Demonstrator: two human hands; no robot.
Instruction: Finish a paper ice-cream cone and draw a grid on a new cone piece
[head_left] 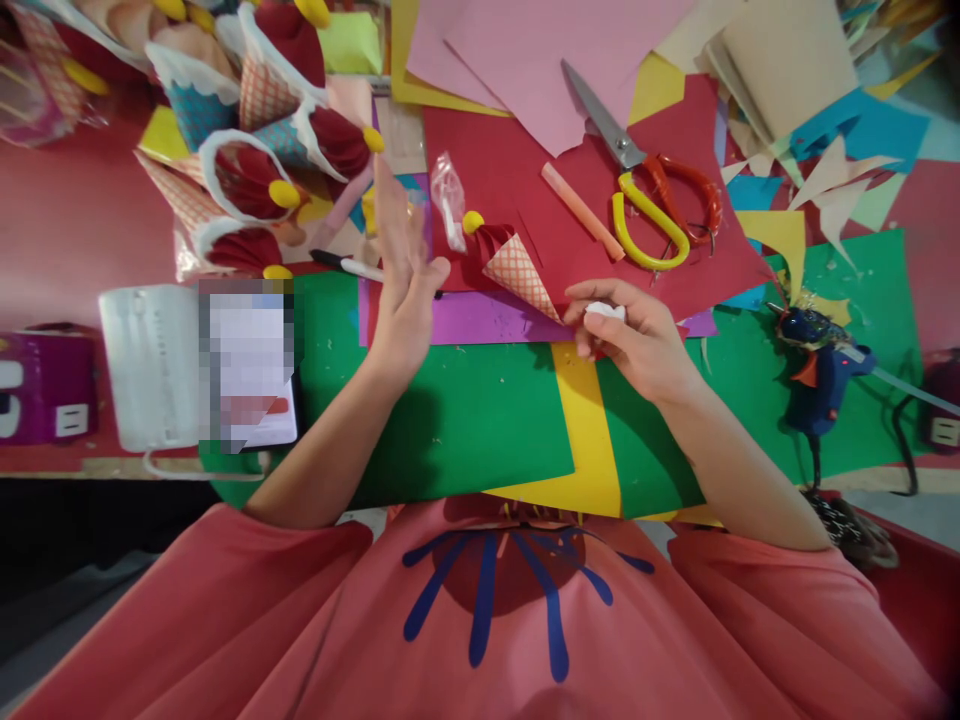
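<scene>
My left hand (405, 285) is raised edge-on with its fingers stretched out, holding nothing. Pinched between the thumb and fingers of my right hand (637, 335) is a small white lump (604, 312); its material is unclear. Between my hands lies a small checkered paper cone (523, 277) with dark red filling and a yellow ball (473, 222) at its wide end. The cone's tip points at my right fingertips; whether they touch it I cannot tell. A small clear plastic packet (448, 205) with something white inside lies beyond the cone.
Red-and-yellow-handled scissors (634, 165) and a pink stick (583, 212) lie on red sheets. A blue glue gun (825, 375) rests at right. Several decorated cones (244, 175) crowd the upper left, above a phone (251, 370) and a white power bank-like box (148, 368).
</scene>
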